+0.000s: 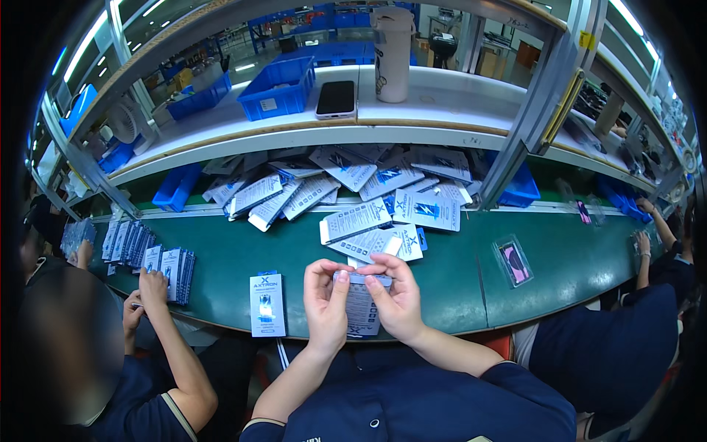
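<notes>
Head view, item one: small white-and-blue retail carton (360, 302), upright, held over the near edge of the green conveyor belt (449, 287), just in front of the person's chest. Left hand (326, 298) pinches the carton's top left corner between thumb and forefinger; right hand (398, 295) pinches the top right corner the same way, remaining fingers curled behind the pack. Both thumbs bear on the upper flap, so the step in hand reads as closing or tucking the top flap; whether the flap is seated cannot be told. Judged next move: press the flap fully home with even pressure on both corners, keeping the thin card from creasing, before the carton leaves the hands

Item two: finished carton (267, 304), face up, at the near edge of the belt just left of the left hand, apart from it

Item three: loose heap of flat cartons (353, 195) across the middle and far edge of the belt, the nearest ones just beyond the fingertips

Item four: clear blister tray with pink insert (513, 261), on the belt well to the right

Item five: row of stacked cartons (171, 269) toward the left end of the belt, under a co-worker's hand (153, 286)

Item six: shelf (456, 99) above the belt, bearing a blue bin (278, 88), a dark phone (336, 99) and a tall white tumbler (392, 53)
</notes>
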Tool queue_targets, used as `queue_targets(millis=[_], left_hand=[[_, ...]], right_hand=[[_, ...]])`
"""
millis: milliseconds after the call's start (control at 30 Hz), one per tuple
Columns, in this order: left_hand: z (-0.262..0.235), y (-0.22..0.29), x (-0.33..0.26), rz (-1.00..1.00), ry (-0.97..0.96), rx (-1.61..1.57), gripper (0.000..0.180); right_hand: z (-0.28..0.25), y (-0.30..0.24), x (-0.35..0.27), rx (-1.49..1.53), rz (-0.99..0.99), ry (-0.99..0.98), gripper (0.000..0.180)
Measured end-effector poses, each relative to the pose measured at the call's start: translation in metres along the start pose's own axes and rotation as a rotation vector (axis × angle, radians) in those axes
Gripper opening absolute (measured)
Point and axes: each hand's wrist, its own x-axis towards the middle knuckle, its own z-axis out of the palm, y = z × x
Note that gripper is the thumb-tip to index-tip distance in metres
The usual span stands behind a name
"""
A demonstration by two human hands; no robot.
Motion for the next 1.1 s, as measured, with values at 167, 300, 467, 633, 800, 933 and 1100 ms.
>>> queue_targets(millis=[167, 300, 467, 633, 800, 933, 1100], left_hand=[[0.003, -0.002, -0.003, 0.008, 0.115, 0.005, 0.014], [0.002, -0.006, -0.003, 0.08, 0.111, -0.048, 0.014], [0.0, 0.005, 0.002, 0.012, 0.154, -0.081, 0.012], [-0.003, 0.001, 0.0, 0.006, 0.142, -0.038, 0.013], [-0.006, -0.001, -0.002, 0.18, 0.063, -0.02, 0.014], [-0.009, -0.006, 0.0, 0.305, 0.074, 0.061, 0.015], [-0.035, -0.001, 0.014, 0.254, 0.247, -0.11, 0.012]], right_hand=[[0.007, 0.001, 0.007, 0.223, 0.092, 0.108, 0.021], [0.008, -0.006, 0.008, 0.303, 0.086, 0.06, 0.026], [0.009, -0.004, 0.006, 0.062, -0.155, -0.086, 0.036], [0.012, 0.008, -0.006, -0.009, -0.188, -0.042, 0.037], [0.014, 0.0, -0.002, 0.023, -0.2, -0.023, 0.032], [0.016, 0.002, 0.005, 0.029, -0.219, -0.067, 0.03], [0.03, -0.011, 0.012, -0.309, -0.205, -0.241, 0.03]])
